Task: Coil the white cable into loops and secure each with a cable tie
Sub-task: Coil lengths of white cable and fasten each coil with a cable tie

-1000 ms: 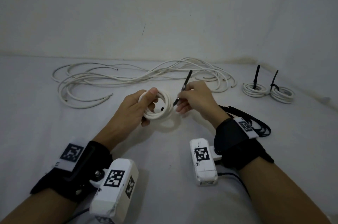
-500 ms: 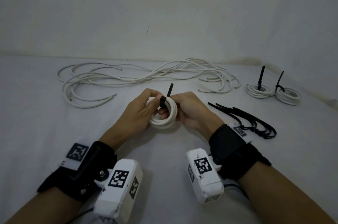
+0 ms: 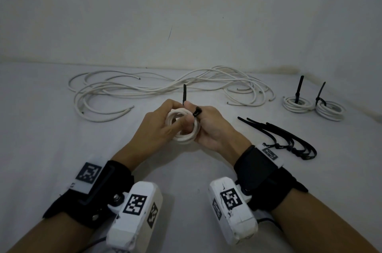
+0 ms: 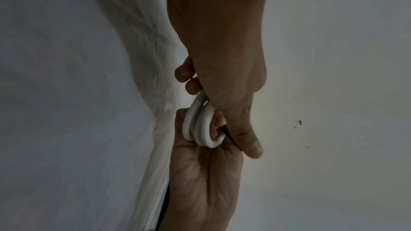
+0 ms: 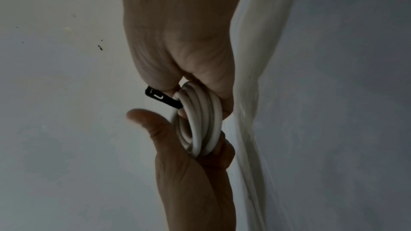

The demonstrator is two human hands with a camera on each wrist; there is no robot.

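White cable coil, probably springy, gripped at its rim by both hands' fingers; right hand pinches black tie.

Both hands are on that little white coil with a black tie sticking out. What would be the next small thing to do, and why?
Probably feed the pointed tail of the black plastic cable tie into its square head. The tail stands free above the small coil of white cable, which the left hand and right hand grip; the tie looks unclosed.
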